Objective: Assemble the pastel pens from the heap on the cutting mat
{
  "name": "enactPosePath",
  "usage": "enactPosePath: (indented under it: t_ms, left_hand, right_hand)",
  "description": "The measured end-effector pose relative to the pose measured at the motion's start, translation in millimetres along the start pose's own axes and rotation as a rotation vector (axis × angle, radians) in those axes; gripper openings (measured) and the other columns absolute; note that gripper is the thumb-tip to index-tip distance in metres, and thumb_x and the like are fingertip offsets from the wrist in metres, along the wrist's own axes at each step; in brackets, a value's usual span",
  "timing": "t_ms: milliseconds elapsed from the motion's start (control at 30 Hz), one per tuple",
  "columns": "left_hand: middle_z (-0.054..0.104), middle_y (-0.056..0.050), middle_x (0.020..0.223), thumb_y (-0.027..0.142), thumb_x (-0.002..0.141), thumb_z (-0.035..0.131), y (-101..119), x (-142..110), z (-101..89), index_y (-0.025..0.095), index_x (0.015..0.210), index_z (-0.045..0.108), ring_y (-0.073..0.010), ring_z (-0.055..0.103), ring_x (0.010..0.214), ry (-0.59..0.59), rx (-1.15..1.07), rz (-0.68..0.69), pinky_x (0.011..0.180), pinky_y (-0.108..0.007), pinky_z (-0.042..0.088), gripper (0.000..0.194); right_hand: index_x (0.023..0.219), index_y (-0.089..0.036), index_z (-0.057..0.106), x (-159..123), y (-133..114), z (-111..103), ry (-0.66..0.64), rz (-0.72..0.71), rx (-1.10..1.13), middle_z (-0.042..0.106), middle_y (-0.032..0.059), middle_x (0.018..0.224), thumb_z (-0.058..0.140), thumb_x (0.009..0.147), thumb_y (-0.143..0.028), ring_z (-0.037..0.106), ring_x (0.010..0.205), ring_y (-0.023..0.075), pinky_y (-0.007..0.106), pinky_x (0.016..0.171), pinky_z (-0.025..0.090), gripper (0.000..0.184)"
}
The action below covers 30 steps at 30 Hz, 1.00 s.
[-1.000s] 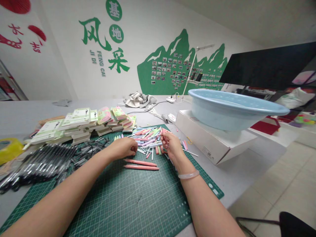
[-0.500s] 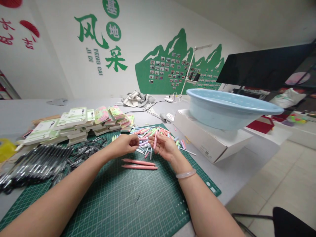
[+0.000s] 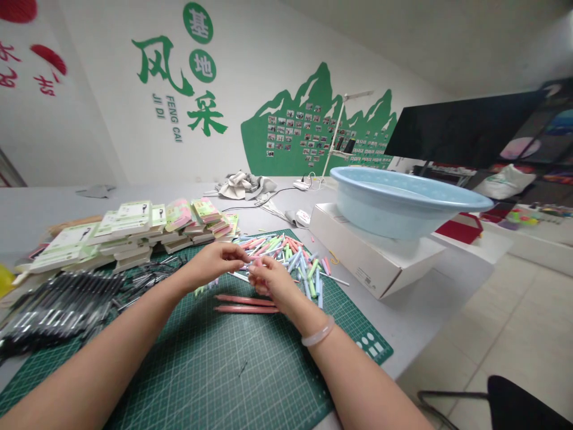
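Taking the two hands as the clock's centre, the right hand [image 3: 275,283] grips a pink piece [image 3: 258,263] between thumb and fingers, above the green mat [image 3: 197,364]; the fingers cover much of the piece. The left hand [image 3: 226,258] is just beside it at 9 o'clock, palm down, thumb and forefinger drawn together near the piece's end; whether they pinch it too, I cannot tell. Two coral pens [image 3: 242,309] lie side by side on the mat at 6 o'clock, and a tiny dark bit [image 3: 242,368] lies farther out the same way. A pile of pastel pen parts [image 3: 311,270] spreads from 12 round to 3. Black pens [image 3: 67,301] lie heaped at 9, with stacked small boxes [image 3: 129,221] at 10. A crumpled cloth [image 3: 242,187] is at 12, well beyond the pile. Between 2 and 3, a blue basin [image 3: 385,212] sits on a white box [image 3: 380,263]. A black chair [image 3: 514,403] shows at 4.
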<state>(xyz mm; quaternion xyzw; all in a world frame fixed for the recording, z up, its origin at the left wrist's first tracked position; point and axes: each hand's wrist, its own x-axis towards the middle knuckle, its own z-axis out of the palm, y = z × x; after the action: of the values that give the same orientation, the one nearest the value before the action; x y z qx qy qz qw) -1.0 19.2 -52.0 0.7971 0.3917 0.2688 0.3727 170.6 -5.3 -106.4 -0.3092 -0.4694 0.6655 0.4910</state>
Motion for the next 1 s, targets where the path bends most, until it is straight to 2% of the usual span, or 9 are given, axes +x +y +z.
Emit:
enactPosePath:
  t_ms: [133, 300, 533, 700, 800, 900, 933, 1000]
  left_hand:
    - [0.063, -0.001, 0.075, 0.03, 0.073, 0.061, -2.7, -3.4, -4.3, 0.016, 0.089, 0.056, -0.0143, 0.059, 0.068, -0.172, -0.019, -0.002, 0.059, -0.023, 0.044, 0.022]
    - [0.061, 0.001, 0.072, 0.025, 0.073, 0.06, -4.5, -3.5, -7.2, 0.018, 0.089, 0.053, -0.0125, 0.057, 0.066, -0.258, -0.119, -0.068, 0.059, -0.023, 0.043, 0.019]
    - [0.06, 0.001, 0.067, 0.029, 0.072, 0.062, -10.3, 1.7, -5.1, 0.016, 0.086, 0.053, -0.0105, 0.053, 0.059, -0.211, -0.171, -0.074, 0.053, -0.021, 0.04, 0.021]
    - [0.06, 0.001, 0.065, 0.032, 0.072, 0.064, -4.1, -1.9, -7.4, 0.016, 0.084, 0.054, -0.0107, 0.052, 0.057, -0.171, -0.177, -0.089, 0.052, -0.021, 0.038, 0.023]
    - [0.06, 0.001, 0.067, 0.031, 0.07, 0.067, -5.6, -5.6, -9.9, 0.016, 0.082, 0.054, -0.0107, 0.052, 0.057, -0.166, -0.229, -0.106, 0.052, -0.021, 0.038, 0.023]
    - [0.058, 0.002, 0.065, 0.032, 0.074, 0.064, -11.2, -6.9, -7.9, 0.016, 0.081, 0.053, -0.0099, 0.052, 0.055, -0.141, -0.372, -0.136, 0.052, -0.021, 0.037, 0.021]
    - [0.057, 0.003, 0.064, 0.034, 0.076, 0.062, -13.1, -6.5, -6.1, 0.017, 0.081, 0.052, -0.0094, 0.052, 0.054, -0.127, -0.433, -0.154, 0.052, -0.021, 0.037, 0.02]
    - [0.056, 0.003, 0.064, 0.036, 0.079, 0.058, -16.1, -5.2, -2.0, 0.017, 0.083, 0.051, -0.0093, 0.053, 0.052, -0.114, -0.533, -0.186, 0.051, -0.022, 0.037, 0.02]
  right_hand:
    - [0.07, -0.019, 0.043, -4.0, 6.5, 14.4, -0.025, -0.031, -0.04, 0.056, -0.0055, 0.05, 0.065, 0.069, -0.035, 0.03, 0.033, 0.003, 0.016, 0.034, 0.017, 0.028]
    - [0.073, -0.017, 0.049, -6.6, 7.2, 13.7, -0.051, 0.006, 0.012, 0.061, -0.0022, 0.055, 0.066, 0.069, -0.033, 0.031, 0.034, 0.0025, 0.016, 0.035, 0.016, 0.024]
    - [0.079, -0.016, 0.051, -6.4, 6.7, 10.1, -0.072, 0.089, 0.146, 0.063, -0.0006, 0.059, 0.069, 0.066, -0.032, 0.03, 0.034, 0.0018, 0.015, 0.032, 0.014, 0.028]
    - [0.077, -0.016, 0.05, -10.3, 5.0, 19.7, -0.027, 0.059, 0.159, 0.064, 0.0001, 0.058, 0.069, 0.066, -0.032, 0.031, 0.033, 0.0019, 0.014, 0.032, 0.016, 0.027]
    - [0.077, -0.018, 0.048, -16.5, 7.5, 32.2, 0.059, 0.014, 0.188, 0.064, -0.0008, 0.06, 0.069, 0.068, -0.036, 0.034, 0.035, 0.003, 0.014, 0.033, 0.022, 0.029]
    - [0.081, -0.02, 0.048, -21.3, 9.4, 41.1, 0.064, 0.003, 0.243, 0.063, -0.0027, 0.061, 0.068, 0.07, -0.038, 0.036, 0.039, 0.0044, 0.018, 0.04, 0.038, 0.029]
    - [0.082, -0.02, 0.048, -21.8, 9.6, 42.3, 0.059, -0.006, 0.25, 0.062, -0.0029, 0.061, 0.067, 0.071, -0.037, 0.036, 0.039, 0.0043, 0.018, 0.041, 0.04, 0.028]
    - [0.083, -0.019, 0.048, -20.8, 9.5, 41.9, 0.064, -0.046, 0.24, 0.063, -0.0022, 0.061, 0.066, 0.072, -0.035, 0.035, 0.038, 0.0036, 0.016, 0.039, 0.035, 0.026]
